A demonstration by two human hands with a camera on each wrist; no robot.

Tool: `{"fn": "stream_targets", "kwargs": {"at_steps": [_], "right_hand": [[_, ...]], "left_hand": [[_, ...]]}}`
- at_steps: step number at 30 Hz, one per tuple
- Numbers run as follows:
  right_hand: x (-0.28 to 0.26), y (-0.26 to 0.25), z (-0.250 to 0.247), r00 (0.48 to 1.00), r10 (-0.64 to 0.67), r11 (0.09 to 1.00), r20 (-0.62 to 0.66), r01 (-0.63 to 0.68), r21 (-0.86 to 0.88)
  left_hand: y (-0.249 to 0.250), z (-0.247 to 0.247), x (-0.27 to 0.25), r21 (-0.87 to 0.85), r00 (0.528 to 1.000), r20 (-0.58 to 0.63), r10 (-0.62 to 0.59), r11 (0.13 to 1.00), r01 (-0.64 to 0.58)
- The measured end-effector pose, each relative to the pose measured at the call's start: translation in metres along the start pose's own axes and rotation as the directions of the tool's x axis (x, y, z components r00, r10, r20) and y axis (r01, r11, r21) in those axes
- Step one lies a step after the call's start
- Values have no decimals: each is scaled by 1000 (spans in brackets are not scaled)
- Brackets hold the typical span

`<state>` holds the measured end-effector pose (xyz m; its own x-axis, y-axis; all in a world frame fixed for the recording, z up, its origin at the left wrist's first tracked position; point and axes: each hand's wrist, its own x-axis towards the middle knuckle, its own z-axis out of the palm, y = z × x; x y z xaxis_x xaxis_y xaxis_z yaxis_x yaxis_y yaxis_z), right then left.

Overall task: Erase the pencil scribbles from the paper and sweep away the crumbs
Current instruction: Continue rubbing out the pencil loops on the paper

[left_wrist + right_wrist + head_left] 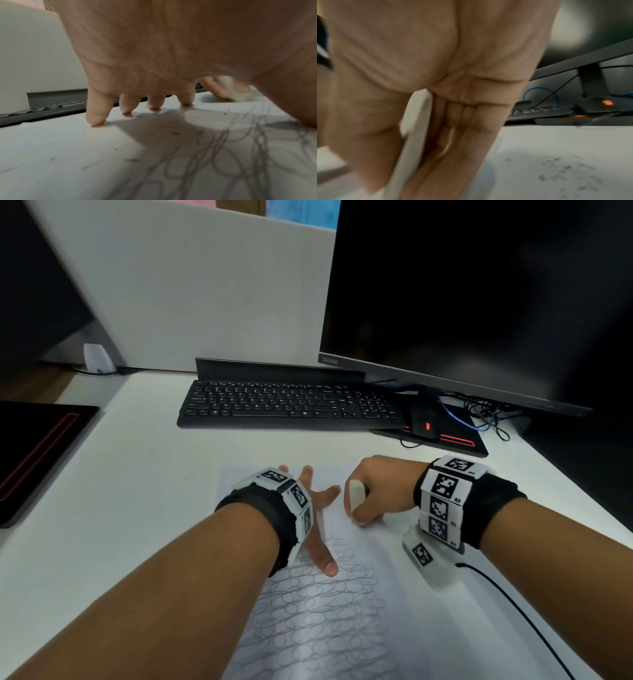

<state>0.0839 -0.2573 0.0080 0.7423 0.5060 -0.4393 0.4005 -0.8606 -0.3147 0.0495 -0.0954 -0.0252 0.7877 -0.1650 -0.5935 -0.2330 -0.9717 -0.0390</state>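
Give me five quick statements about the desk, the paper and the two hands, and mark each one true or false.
1. The right hand grips a white eraser. True.
2. The left hand is curled into a fist beside the paper. False: its fingers are spread, with the fingertips pressing on the paper.
3. Every pencil scribble is gone. False: looping scribbles still cover the near part of the sheet.
4. Dark crumbs lie on the paper. True.
5. The keyboard lies on top of the paper. False: it sits apart, farther back on the desk, in front of the monitor.
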Motion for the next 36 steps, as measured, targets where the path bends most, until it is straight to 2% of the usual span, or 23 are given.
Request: {"fn": "stream_targets", "kwargs": {"at_steps": [2, 6, 10, 14, 18, 22, 26, 32, 36], "right_hand": [[-1, -4, 3, 995, -21, 1000, 93, 22, -10], [1, 2, -7, 998, 34, 999, -46, -33, 16], [0, -6, 1, 993, -11, 1000, 116, 11, -3], [0, 3, -6, 998, 48, 998, -28, -47, 29], [-1, -5, 1, 996, -1, 999, 84, 4, -34], [0, -1, -6, 997, 34, 999, -74, -36, -34], [-4, -11, 2, 997, 14, 998, 71, -10, -57], [-9, -16, 5, 999, 35, 996, 28, -33, -82], [-10, -16, 6, 999, 25, 995, 20, -23, -96]], "left_hand": [[1, 0, 0, 11, 1000, -2, -2, 1000, 2], [0, 2, 0, -4, 1000, -10, 9, 1000, -9], [-1, 1, 1, -4, 1000, 6, 4, 1000, -4], [-1, 2, 0, -24, 1000, -8, 14, 1000, -14], [-3, 2, 3, -18, 1000, -3, 11, 1000, -11], [-3, 3, 3, -33, 1000, 2, 14, 999, -14], [-3, 2, 4, -27, 1000, 14, 26, 999, -26], [-3, -1, -10, -51, 999, -26, 36, 998, -37], [-39, -2, -40, -33, 996, -89, -25, 999, 22]]}}
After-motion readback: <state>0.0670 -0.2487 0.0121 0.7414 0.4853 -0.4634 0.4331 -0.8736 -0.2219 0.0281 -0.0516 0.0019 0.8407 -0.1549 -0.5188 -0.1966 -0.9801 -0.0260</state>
